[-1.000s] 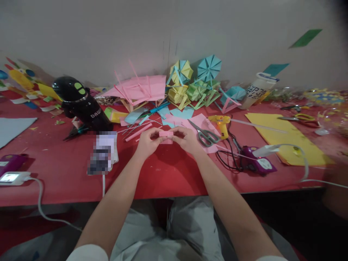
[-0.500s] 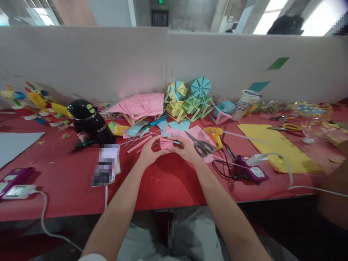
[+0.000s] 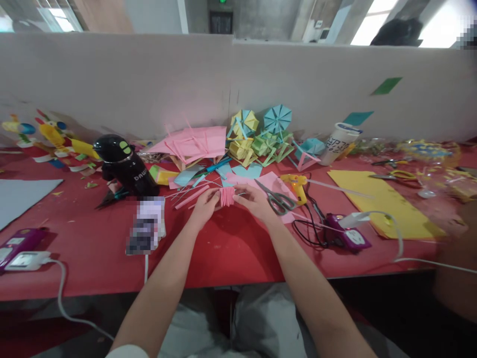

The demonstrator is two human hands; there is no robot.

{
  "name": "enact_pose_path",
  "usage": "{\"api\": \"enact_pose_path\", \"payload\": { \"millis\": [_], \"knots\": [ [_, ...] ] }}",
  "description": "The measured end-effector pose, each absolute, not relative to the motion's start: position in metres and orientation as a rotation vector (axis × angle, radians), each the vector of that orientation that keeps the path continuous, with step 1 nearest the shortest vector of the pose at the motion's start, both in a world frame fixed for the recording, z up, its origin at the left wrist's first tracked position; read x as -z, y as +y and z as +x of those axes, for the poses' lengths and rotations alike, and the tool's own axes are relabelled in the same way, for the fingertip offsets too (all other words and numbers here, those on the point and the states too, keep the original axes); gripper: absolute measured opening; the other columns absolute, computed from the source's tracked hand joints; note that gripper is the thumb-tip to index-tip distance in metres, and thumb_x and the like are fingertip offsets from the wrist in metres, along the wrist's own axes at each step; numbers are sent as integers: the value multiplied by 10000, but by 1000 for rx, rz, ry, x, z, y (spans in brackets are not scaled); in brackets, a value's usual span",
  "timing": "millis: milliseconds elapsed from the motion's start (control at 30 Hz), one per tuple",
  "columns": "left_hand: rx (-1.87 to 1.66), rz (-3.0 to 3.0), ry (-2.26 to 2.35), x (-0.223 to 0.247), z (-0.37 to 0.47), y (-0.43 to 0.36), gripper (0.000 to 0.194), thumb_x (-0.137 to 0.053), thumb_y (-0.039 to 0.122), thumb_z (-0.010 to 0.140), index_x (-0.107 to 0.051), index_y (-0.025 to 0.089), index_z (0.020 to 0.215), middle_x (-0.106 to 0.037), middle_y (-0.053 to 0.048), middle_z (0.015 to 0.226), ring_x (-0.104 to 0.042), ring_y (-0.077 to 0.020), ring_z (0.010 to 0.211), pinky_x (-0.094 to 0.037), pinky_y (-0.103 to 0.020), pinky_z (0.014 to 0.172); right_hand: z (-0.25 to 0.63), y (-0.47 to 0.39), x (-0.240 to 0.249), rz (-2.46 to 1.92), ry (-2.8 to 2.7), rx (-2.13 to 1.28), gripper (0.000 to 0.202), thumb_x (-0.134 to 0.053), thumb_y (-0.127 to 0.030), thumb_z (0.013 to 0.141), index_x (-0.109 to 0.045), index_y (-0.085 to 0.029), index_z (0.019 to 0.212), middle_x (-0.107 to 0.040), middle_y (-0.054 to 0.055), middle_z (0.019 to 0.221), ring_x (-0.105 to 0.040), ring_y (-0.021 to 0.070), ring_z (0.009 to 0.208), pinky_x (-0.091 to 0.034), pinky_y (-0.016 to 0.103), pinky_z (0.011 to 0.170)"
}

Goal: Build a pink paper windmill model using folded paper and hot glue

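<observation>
Left grip [image 3: 206, 204] and right grip [image 3: 255, 202] holding pleated pink paper [image 3: 227, 197] between them; grey-handled scissors [image 3: 272, 196] beside right.

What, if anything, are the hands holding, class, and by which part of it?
Pleated pink paper, held by its opposite sides: the left hand at one, the right hand at the other.

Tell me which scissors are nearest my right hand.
The dark-handled scissors, on the pink sheet just beside your right hand. The yellow-handled pair lies farther right, at the yellow paper's far edge.
</observation>
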State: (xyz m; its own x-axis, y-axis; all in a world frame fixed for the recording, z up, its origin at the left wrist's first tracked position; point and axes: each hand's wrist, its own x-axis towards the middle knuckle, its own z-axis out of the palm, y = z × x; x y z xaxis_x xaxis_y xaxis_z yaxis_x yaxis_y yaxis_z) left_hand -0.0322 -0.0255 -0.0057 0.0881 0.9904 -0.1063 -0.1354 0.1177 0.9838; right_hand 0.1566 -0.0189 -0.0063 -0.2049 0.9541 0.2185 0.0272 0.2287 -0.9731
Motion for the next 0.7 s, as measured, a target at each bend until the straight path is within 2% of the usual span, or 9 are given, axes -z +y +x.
{"api": "enact_pose_path", "payload": {
  "millis": [100,200,467,600,700],
  "knots": [
    [-1067,998,1034,3,-31,-28,420,-701,511,801,-688,179,1059,-708,-107,1162,-686,-248,1045,-581,-440,919,156,-17,10,-976,-1478,-1158,480,-775,-463,724,-689,-207,1121,-686,50,928,-666,183,843,-572,361,823],
    [-1088,985,1005,-1,-31,-29,438,-756,475,766,-692,183,1085,-713,-105,1157,-689,-252,1041,-583,-457,920,156,-17,9,-959,-1498,-1151,491,-747,-469,755,-679,-213,1168,-683,43,917,-660,175,810,-568,357,812],
    [-1217,767,1033,-13,-30,-31,320,-706,413,834,-655,206,1073,-711,-94,1162,-706,-223,980,-581,-441,921,158,-19,8,-1016,-1544,-1026,544,-768,-477,734,-692,-232,1213,-702,72,1064,-660,197,907,-565,350,829],
    [-1212,666,966,-13,-31,-29,289,-626,432,876,-629,203,1052,-712,-97,1143,-705,-217,971,-545,-464,981,157,-19,11,-1041,-1525,-943,495,-776,-448,717,-712,-226,1155,-688,87,1108,-665,190,880,-574,334,770],
    [-1167,603,932,-13,-33,-28,260,-525,404,900,-623,195,1021,-727,-94,1050,-706,-218,965,-501,-484,1036,157,-17,13,-1104,-1453,-865,403,-768,-443,717,-734,-208,1043,-703,86,1056,-670,190,844,-572,321,713]
  ]
}}
